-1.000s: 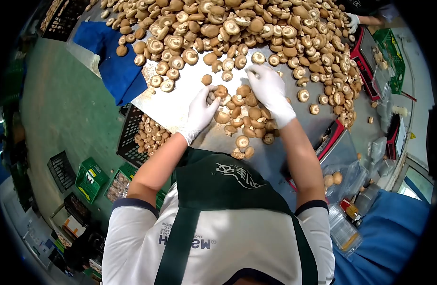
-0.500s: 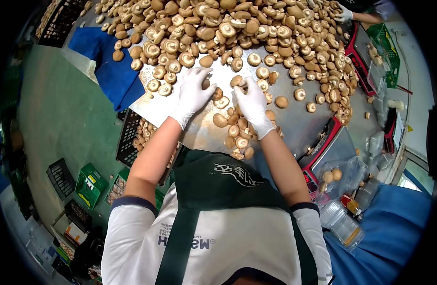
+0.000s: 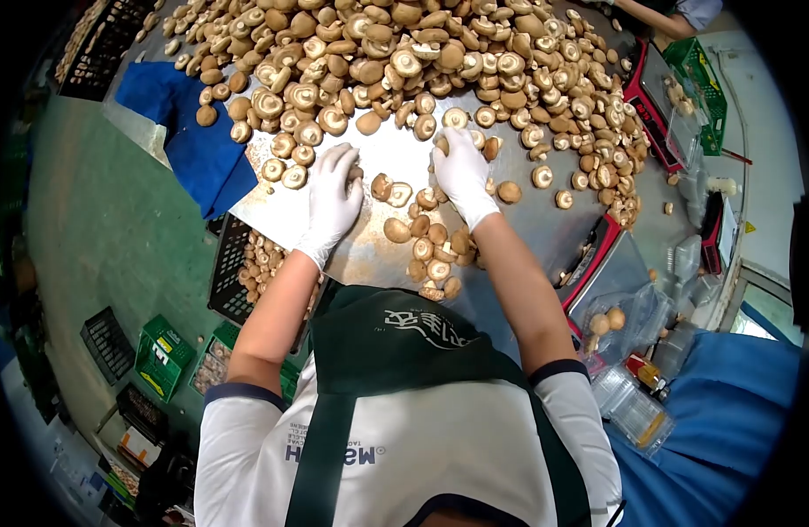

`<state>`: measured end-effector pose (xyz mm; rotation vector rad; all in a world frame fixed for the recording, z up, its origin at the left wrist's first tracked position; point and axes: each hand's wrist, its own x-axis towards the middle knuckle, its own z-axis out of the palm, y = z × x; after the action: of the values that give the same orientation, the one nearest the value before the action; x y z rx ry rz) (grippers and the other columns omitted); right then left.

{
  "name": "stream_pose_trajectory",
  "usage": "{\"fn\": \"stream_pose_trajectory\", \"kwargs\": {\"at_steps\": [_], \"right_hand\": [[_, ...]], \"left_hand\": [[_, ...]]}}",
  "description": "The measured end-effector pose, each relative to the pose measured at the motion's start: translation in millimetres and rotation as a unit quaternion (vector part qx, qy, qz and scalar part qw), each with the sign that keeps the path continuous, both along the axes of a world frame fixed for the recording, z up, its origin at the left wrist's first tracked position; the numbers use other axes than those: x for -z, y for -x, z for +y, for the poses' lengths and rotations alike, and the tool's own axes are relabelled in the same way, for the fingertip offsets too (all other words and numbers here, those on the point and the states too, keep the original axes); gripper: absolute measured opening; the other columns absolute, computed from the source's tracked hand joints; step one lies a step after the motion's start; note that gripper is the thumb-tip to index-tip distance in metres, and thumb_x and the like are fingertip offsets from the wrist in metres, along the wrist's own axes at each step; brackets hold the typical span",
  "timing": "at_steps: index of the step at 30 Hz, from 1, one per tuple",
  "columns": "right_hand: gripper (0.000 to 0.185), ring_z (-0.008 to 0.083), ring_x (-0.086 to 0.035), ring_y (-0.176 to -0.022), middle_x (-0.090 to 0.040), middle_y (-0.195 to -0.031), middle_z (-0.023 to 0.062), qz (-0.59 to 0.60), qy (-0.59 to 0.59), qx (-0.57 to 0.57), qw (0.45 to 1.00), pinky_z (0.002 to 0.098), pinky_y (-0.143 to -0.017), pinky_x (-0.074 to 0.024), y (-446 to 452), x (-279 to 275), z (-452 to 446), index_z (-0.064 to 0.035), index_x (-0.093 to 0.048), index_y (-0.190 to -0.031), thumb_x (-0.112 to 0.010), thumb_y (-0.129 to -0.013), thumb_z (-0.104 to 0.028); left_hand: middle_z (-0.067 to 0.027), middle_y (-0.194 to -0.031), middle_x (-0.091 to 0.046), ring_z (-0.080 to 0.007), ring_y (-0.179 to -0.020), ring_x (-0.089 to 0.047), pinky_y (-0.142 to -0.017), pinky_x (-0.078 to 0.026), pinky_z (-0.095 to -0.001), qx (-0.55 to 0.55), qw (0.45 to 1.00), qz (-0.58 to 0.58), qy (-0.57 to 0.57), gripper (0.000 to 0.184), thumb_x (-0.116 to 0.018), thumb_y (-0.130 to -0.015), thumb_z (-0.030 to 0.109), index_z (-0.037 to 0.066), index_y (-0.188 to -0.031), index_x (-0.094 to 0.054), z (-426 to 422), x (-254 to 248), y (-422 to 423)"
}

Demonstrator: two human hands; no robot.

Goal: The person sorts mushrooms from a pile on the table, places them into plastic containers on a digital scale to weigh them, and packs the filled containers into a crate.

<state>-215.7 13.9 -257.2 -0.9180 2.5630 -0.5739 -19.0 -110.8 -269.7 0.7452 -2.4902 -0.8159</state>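
My left hand [image 3: 334,200], in a white glove, curls its fingers round a brown mushroom [image 3: 355,173] above the metal table [image 3: 360,250]. To the right, my gloved right hand [image 3: 464,178] is closed on another mushroom [image 3: 442,146], mostly covered by the fingers. Between the two hands lie a brown-capped mushroom [image 3: 381,187] and one with its pale underside up [image 3: 399,194]. Nearer my apron sits a small group of loose mushrooms [image 3: 438,234]. A big heap of mushrooms [image 3: 404,61] spreads across the table beyond both hands.
A blue cloth [image 3: 202,167] hangs over the table's left edge, above a black crate of mushrooms [image 3: 233,272]. Red scales [image 3: 593,263] and clear plastic boxes [image 3: 631,408] stand on the right. Another person's arm [image 3: 650,16] reaches in at the top right.
My left hand has moved left, away from the mushrooms between the hands. My right hand has turned, its fingers now pointing further towards the heap. The other person's gloved hand has drawn back up.
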Motion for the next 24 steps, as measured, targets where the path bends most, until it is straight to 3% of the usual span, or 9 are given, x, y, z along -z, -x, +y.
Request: {"fn": "stream_pose_trajectory", "kwargs": {"at_steps": [1, 4, 6, 8, 12, 18, 20, 22, 24], "right_hand": [[0.028, 0.027, -0.064, -0.091, -0.06, -0.11, 0.0103, 0.029, 0.034, -0.017, 0.999, 0.0421, -0.079, -0.0522, 0, 3, 6, -0.0086, -0.058, -0.117, -0.057, -0.091, -0.017], [0.024, 0.0161, -0.063, -0.079, -0.059, -0.104, 0.009, -0.374, 0.247, 0.147, 0.881, 0.032, -0.069, -0.0529, 7, -13, 17, -0.007, -0.058, -0.116, -0.046, -0.096, -0.006], [0.021, 0.0133, -0.06, -0.076, -0.055, -0.102, 0.009, -0.317, 0.321, 0.136, 0.882, 0.0277, -0.068, -0.0517, 14, -12, 18, -0.0034, -0.063, -0.106, -0.044, -0.096, -0.002], [0.016, 0.0195, -0.061, -0.081, -0.054, -0.107, 0.0116, -0.025, 0.279, 0.055, 0.958, 0.032, -0.076, -0.0519, 14, -16, 1, -0.0032, -0.064, -0.104, -0.054, -0.092, -0.009], [0.037, 0.0297, -0.061, -0.102, -0.052, -0.118, 0.0138, 0.085, 0.049, 0.009, 0.995, 0.0402, -0.086, -0.0512, -5, 0, -34, -0.0105, -0.062, -0.115, -0.071, -0.083, -0.026], [0.046, 0.023, -0.061, -0.1, -0.061, -0.111, 0.0118, -0.216, 0.187, 0.05, 0.957, 0.0335, -0.084, -0.0511, 7, 4, -6, -0.0049, -0.057, -0.129, -0.061, -0.088, -0.025], [0.047, 0.0219, -0.062, -0.096, -0.061, -0.112, 0.0124, -0.527, 0.313, 0.14, 0.777, 0.0336, -0.075, -0.0523, 15, -2, 19, -0.0008, -0.053, -0.13, -0.052, -0.093, -0.029], [0.055, 0.0231, -0.064, -0.086, -0.061, -0.108, 0.0186, -0.66, 0.423, 0.209, 0.584, 0.0269, -0.061, -0.051, 14, -12, 48, -0.003, -0.041, -0.139, -0.048, -0.093, -0.032], [0.06, 0.0357, -0.057, -0.108, -0.053, -0.124, 0.0216, -0.669, 0.484, 0.204, 0.526, 0.0291, -0.062, -0.0516, 20, -23, 55, -0.0064, -0.041, -0.14, -0.051, -0.093, -0.042]], "left_hand": [[-0.0186, -0.134, -0.05, -0.0359, -0.126, -0.045, -0.108, -0.037, -0.0436, -0.03, 1.0, -0.008, 0.006, 0.054, -0.064, -0.08, 0.003, 0.006, -0.133, -0.052, -3, 9, -4], [-0.0204, -0.137, -0.046, -0.0388, -0.126, -0.044, -0.108, -0.036, -0.0462, -0.052, 0.998, 0.034, -0.011, 0.06, -0.068, -0.083, 0.013, 0.004, -0.137, -0.046, -8, 23, -12], [-0.0203, -0.141, -0.043, -0.0392, -0.128, -0.042, -0.108, -0.036, -0.0466, -0.04, 0.999, 0.013, 0.015, 0.062, -0.068, -0.083, 0.017, 0.004, -0.139, -0.044, -5, 27, -13], [-0.0202, -0.142, -0.041, -0.0396, -0.129, -0.042, -0.108, -0.036, -0.0466, -0.046, 0.999, 0.009, 0.019, 0.062, -0.068, -0.084, 0.019, 0.005, -0.139, -0.044, -4, 25, -10], [-0.0215, -0.146, -0.037, -0.04, -0.131, -0.04, -0.109, -0.036, -0.0453, -0.039, 0.999, 0.005, 0.013, 0.065, -0.07, -0.083, 0.02, 0.004, -0.139, -0.044, -4, 26, -11], [-0.0207, -0.148, -0.035, -0.0396, -0.132, -0.039, -0.108, -0.037, -0.045, -0.046, 0.999, 0.002, 0.01, 0.066, -0.071, -0.083, 0.021, 0.006, -0.141, -0.042, -4, 25, -12], [-0.0203, -0.147, -0.035, -0.0393, -0.133, -0.039, -0.108, -0.037, -0.045, -0.046, 0.999, 0.001, 0.006, 0.066, -0.071, -0.083, 0.021, 0.006, -0.141, -0.042, -3, 25, -13], [-0.02, -0.147, -0.036, -0.0391, -0.133, -0.039, -0.108, -0.037, -0.045, -0.046, 0.999, -0.005, 0.007, 0.066, -0.07, -0.083, 0.021, 0.006, -0.141, -0.043, -4, 25, -13], [-0.0203, -0.147, -0.036, -0.0391, -0.133, -0.039, -0.108, -0.037, -0.0451, -0.049, 0.999, 0.0, 0.009, 0.066, -0.07, -0.083, 0.021, 0.006, -0.141, -0.042, -4, 25, -12]]}}
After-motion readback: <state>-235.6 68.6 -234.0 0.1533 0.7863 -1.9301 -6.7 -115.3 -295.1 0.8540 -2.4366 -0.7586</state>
